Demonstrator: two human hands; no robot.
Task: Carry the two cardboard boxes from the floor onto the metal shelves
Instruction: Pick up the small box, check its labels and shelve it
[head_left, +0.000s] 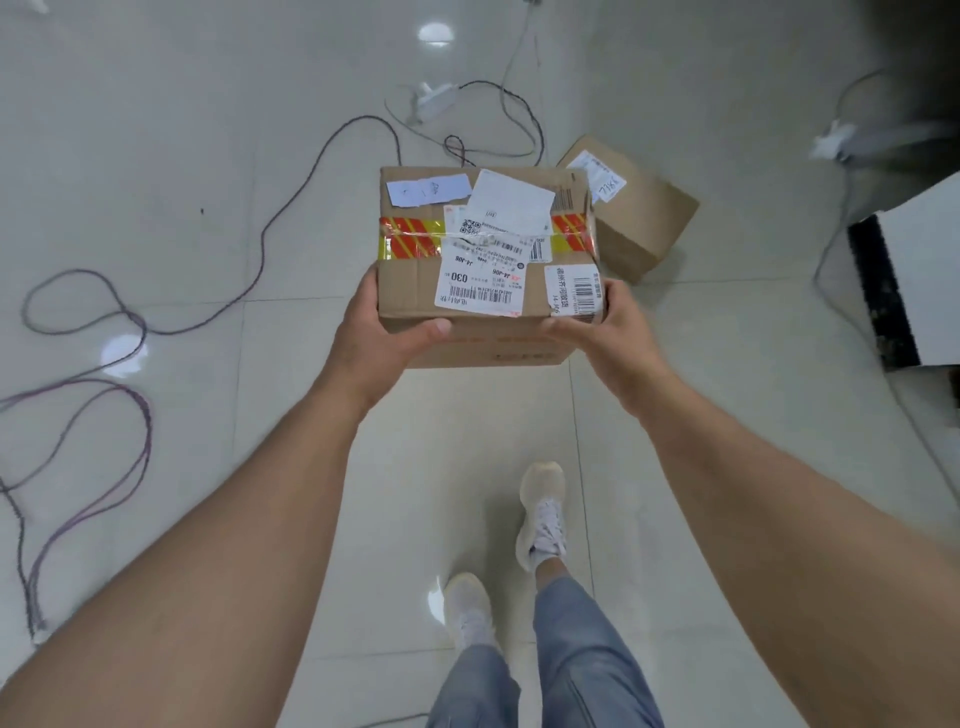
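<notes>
- We hold one cardboard box (485, 260) in the air over the tiled floor (182, 208), in front of the body; it is taped shut, so its contents cannot be told.
- Its top carries red-and-yellow tape (410, 239) across the middle and several white shipping labels (483, 286), some overlapping.
- The second cardboard box (636, 218) sits on the floor just beyond and to the right of the held one, partly hidden behind it; it is also closed and has a white label on top.
- Our left hand (382, 338) is clamped on the held box at its near left corner, thumb lying along the near top edge, fingers out of sight underneath.
- Our right hand (608, 327) grips the near right corner the same way, thumb on the near edge beside a barcode label.
- Dark cables (104, 332) loop over the floor on the left and run behind the boxes to a white power strip (434, 98).
- A white-and-black object (904, 280) stands at the right edge; we cannot identify it.
- Bare tile lies open between the cables and that object, where our two feet in pale shoes (540, 514) stand.
</notes>
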